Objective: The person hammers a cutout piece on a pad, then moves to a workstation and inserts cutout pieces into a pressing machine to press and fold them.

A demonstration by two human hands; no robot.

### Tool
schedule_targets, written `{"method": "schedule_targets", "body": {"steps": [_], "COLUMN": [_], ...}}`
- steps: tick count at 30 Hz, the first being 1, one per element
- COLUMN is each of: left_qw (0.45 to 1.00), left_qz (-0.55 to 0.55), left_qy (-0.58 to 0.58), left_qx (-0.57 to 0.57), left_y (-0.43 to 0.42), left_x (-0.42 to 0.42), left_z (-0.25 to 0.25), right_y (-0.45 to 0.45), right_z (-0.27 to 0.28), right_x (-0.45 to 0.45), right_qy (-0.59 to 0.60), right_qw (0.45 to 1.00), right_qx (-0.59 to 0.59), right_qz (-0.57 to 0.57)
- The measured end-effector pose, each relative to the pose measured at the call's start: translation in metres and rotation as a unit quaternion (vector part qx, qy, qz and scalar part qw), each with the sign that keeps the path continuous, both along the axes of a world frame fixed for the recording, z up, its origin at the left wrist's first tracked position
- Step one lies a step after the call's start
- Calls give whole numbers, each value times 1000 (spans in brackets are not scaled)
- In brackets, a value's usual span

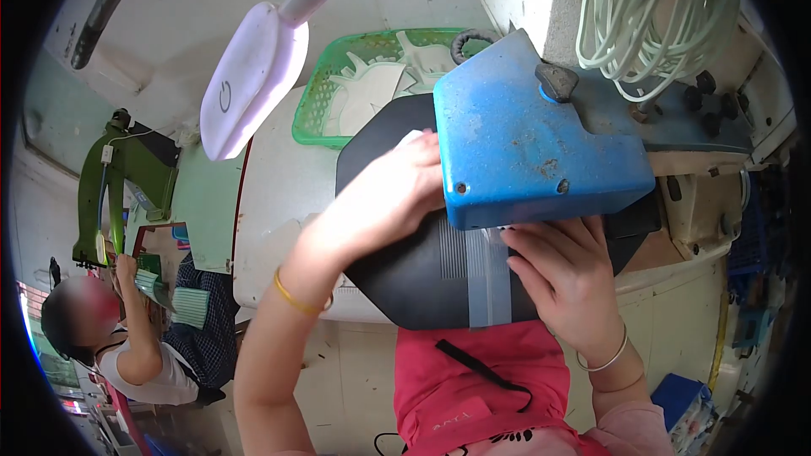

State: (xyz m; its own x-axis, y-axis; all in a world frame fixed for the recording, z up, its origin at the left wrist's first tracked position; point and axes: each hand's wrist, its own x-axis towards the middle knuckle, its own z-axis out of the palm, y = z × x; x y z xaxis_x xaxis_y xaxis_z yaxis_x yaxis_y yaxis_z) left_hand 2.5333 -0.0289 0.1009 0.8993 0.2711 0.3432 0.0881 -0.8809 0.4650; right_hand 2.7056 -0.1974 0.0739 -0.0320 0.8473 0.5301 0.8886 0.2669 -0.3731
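A blue machine head (541, 152) with a black knob stands over a black octagonal board (393, 274). A strip of clear tape (490, 287) runs down the board's front part. My left hand (410, 177) reaches in at the machine's left side, beside something small and white; its fingertips are hidden behind the blue housing. Under the housing's front edge is my right hand (562, 274), fingers bent and close together near the top of the tape. What lies at those fingertips is too small to make out.
Behind the board, a green basket (308, 110) holds white cut pieces. A purple-white lamp (253, 80) hangs at the upper left. Coiled pale cable (650, 17) hangs at the upper right. Another person (139, 355) sits far left by a green machine (97, 177).
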Motion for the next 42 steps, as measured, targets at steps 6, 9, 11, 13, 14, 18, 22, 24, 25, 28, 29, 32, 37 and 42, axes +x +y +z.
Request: {"method": "schedule_targets", "body": {"steps": [6,9,11,13,14,18,22,24,25,28,29,32,37,42], "left_qw": [998,999,997,979,980,970,980,981,977,979,977,971,964,956], "left_qz": [-35,-4,33,73,90,150,140,153,174,187,195,212,233,257], "left_qy": [-54,-37,-16,0,49,169,76,46,32,3,-2,15,38,28], "left_qx": [-6,17,73,188,169,92,116,110,117,86,82,111,121,135], "left_y": [36,45,45,24,6,-79,-75,-90,-97,-99,-100,-100,-102,-106], "left_x": [18,16,8,-10,-27,-39,-30,-25,-19,-5,0,7,9,13], "left_z": [0,-2,-2,1,4,24,4,-8,-12,-23,-23,-24,-25,-23], "right_y": [-2,-7,-13,-18,-19,-19,-25,-32,-32,-27,-23,-19,-13,-5], "right_z": [-1,-1,0,3,3,4,9,11,11,19,19,23,21,19], "right_x": [3,6,7,8,6,-17,-13,1,2,4,5,11,18,6], "right_qy": [7,21,31,34,48,54,-16,-20,-4,8,2,-34,-29,-16], "right_qw": [1000,999,999,998,997,996,997,995,996,994,995,990,993,994], "right_qx": [-9,-15,-22,-32,-35,-54,-67,-87,-78,-96,-87,-116,-108,-82], "right_qz": [11,27,37,46,51,54,47,54,35,-40,-54,-70,-42,-72]}}
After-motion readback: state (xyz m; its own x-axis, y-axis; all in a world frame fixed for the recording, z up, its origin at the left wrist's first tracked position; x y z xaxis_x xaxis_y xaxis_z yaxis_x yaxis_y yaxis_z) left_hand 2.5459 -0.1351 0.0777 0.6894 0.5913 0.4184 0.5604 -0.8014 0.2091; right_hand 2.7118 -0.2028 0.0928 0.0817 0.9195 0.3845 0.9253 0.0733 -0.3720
